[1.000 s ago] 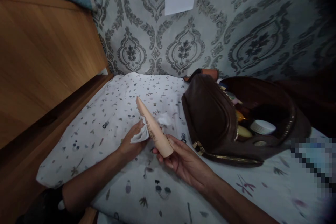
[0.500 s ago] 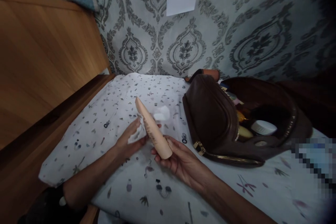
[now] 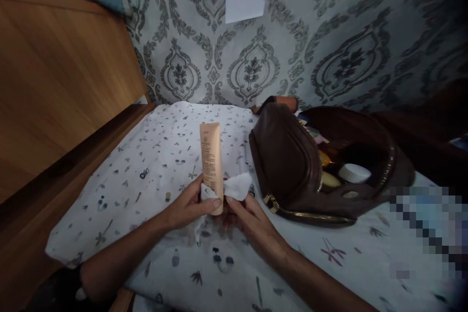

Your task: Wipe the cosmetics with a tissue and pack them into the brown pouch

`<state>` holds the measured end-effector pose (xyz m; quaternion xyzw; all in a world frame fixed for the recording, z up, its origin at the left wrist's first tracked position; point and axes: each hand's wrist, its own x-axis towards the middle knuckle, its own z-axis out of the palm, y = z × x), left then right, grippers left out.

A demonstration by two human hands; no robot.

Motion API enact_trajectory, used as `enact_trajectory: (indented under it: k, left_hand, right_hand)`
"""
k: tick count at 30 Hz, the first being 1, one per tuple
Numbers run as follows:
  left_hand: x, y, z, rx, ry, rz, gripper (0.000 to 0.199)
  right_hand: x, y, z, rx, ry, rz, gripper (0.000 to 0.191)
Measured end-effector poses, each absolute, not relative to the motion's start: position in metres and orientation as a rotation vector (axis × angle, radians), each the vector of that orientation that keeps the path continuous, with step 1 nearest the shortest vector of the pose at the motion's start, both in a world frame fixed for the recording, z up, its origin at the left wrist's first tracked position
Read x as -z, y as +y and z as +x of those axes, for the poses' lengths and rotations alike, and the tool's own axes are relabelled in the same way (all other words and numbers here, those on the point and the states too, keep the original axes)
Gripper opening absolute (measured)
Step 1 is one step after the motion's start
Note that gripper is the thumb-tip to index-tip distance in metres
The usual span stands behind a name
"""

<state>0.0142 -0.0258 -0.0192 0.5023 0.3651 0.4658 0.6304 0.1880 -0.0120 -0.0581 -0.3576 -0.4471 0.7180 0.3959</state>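
Observation:
A peach-coloured squeeze tube [image 3: 211, 156] with small dark print stands nearly upright between my hands, cap end down. My left hand [image 3: 192, 204] grips its lower part, thumb across the front. Some white tissue is caught under that thumb. My right hand [image 3: 244, 212] pinches a white tissue [image 3: 237, 186] close against the tube's right side. Part of the tissue hangs below the tube. The right fingertips are partly hidden behind the tube's lower end.
On the right, an open brown toiletry bag [image 3: 288, 156] holds a white round lid [image 3: 354, 173] and yellow items. White patterned fabric [image 3: 175, 141] covers the surface. A wooden panel [image 3: 66, 58] stands at the left, and a patterned wall [image 3: 215, 58] rises behind.
The tube has turned from slanted to nearly upright, its printed side facing me. My left hand has taken hold of it, and my right hand has shifted from the tube to the tissue.

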Motion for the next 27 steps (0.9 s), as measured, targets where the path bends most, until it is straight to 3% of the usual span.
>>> enact_trajectory:
  k: [5, 12, 17, 22, 27]
  left_hand:
    - [0.017, -0.029, 0.015, -1.097, 1.107, 1.541, 0.029]
    - [0.027, -0.036, 0.019, -0.969, 1.242, 1.790, 0.030]
    - [0.026, -0.034, 0.018, -1.220, 1.219, 1.553, 0.018]
    - [0.028, -0.028, 0.019, -1.245, 1.234, 1.364, 0.036]
    - [0.028, -0.028, 0.022, -0.910, 0.975, 1.163, 0.056]
  right_hand:
    - [0.044, -0.005, 0.196, -1.376, -1.348, -0.977, 0.056]
    - [0.040, -0.004, 0.189, -1.711, -1.110, -0.790, 0.046]
    - [0.040, -0.003, 0.188, -1.934, -0.880, -0.721, 0.038]
    - [0.037, 0.001, 0.187, -1.835, -0.802, -0.677, 0.036]
    - [0.040, 0.001, 0.188, -1.665, -0.943, -0.674, 0.037]
